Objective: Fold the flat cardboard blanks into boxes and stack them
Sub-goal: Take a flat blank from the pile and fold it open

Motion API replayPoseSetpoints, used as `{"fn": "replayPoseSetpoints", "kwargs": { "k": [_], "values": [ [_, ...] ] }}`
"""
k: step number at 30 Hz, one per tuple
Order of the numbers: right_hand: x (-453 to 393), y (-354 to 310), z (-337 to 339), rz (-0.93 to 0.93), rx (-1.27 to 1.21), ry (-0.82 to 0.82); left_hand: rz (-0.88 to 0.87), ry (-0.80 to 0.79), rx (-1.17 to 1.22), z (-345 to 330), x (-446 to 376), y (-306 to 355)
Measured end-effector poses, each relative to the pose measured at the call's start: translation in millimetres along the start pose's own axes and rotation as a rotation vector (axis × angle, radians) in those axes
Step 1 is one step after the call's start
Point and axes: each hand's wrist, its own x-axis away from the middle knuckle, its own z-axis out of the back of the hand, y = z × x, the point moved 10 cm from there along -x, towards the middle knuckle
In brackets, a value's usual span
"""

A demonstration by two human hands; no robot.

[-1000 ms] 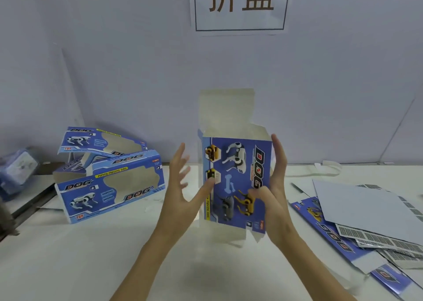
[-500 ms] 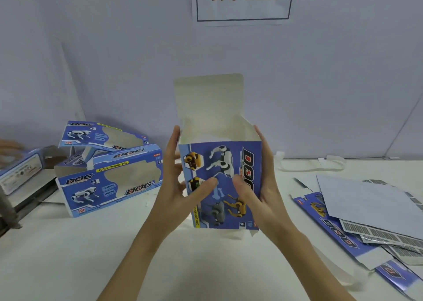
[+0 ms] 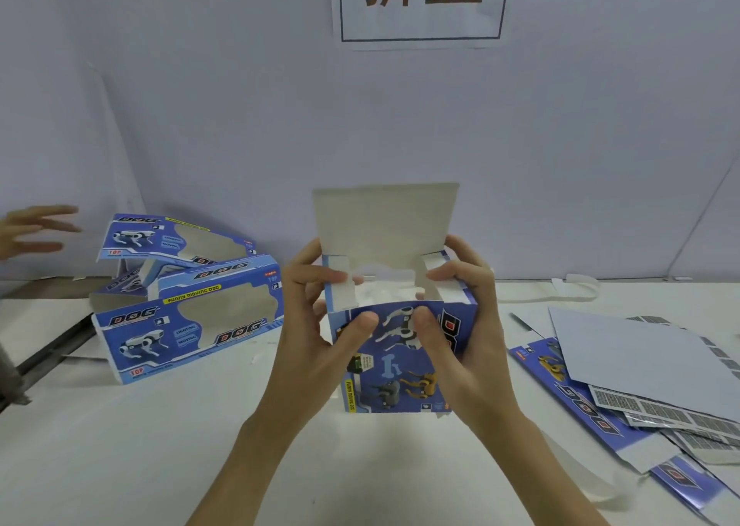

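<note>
A blue printed cardboard box (image 3: 400, 365) with dog pictures stands upright on the white table (image 3: 160, 445), its top end open. My left hand (image 3: 316, 325) grips its left side, thumb on the front face and a finger pressing the left side flap inward. My right hand (image 3: 460, 325) grips the right side the same way, a finger on the right side flap. The tall lid flap (image 3: 384, 221) stands straight up behind. Two folded boxes (image 3: 188, 317) lie stacked at the left.
A pile of flat blue and grey blanks (image 3: 640, 385) lies on the table at the right. Another person's hand (image 3: 36, 229) shows at the far left edge. A sign with characters (image 3: 420, 1) hangs on the grey wall behind.
The box came nearer to me and lower. My fingers went from its side walls up to the top end and pushed both side flaps inward. The other person's hand appeared at the left.
</note>
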Motion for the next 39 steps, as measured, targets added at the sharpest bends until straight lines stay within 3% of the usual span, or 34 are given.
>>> {"fn": "replayPoseSetpoints", "kwargs": {
  "k": [6,12,15,19,21,24,27,29,34,39],
  "values": [
    [-1.7,-6.9,3.1,0.059,-0.019,0.092,-0.019,0.04,-0.026,3.0,-0.3,6.6],
    [-1.0,-4.6,1.6,0.103,0.083,0.022,-0.036,0.034,0.028,0.8,0.5,6.3],
    [-0.1,-2.3,2.1,0.107,0.062,-0.033,-0.037,-0.018,0.031,1.1,1.0,3.7],
    [3.1,9.8,8.5,-0.025,-0.004,-0.03,-0.062,-0.133,-0.068,-8.0,0.0,1.7],
    [2.1,11.6,13.0,-0.067,0.01,0.061,-0.033,-0.087,-0.112,-8.6,2.4,-8.0],
    [4.0,16.0,27.2,-0.146,-0.112,0.316,-0.013,0.015,-0.358,-9.0,12.5,-21.5],
    [12.0,42.8,34.8,-0.386,-0.345,0.464,-0.082,-0.115,-0.693,-37.0,23.6,-24.9],
    [15.3,56.2,31.9,-0.484,-0.359,0.422,-0.088,-0.152,-0.87,-46.1,26.7,-30.2],
    [26.8,85.0,7.1,-0.625,-0.301,0.157,-0.061,-0.133,-0.983,-28.9,23.3,-39.8],
    [26.1,94.4,3.9,-0.664,-0.167,-0.14,-0.047,-0.373,-1.07,-21.7,24.7,-59.9]
  ]
}}
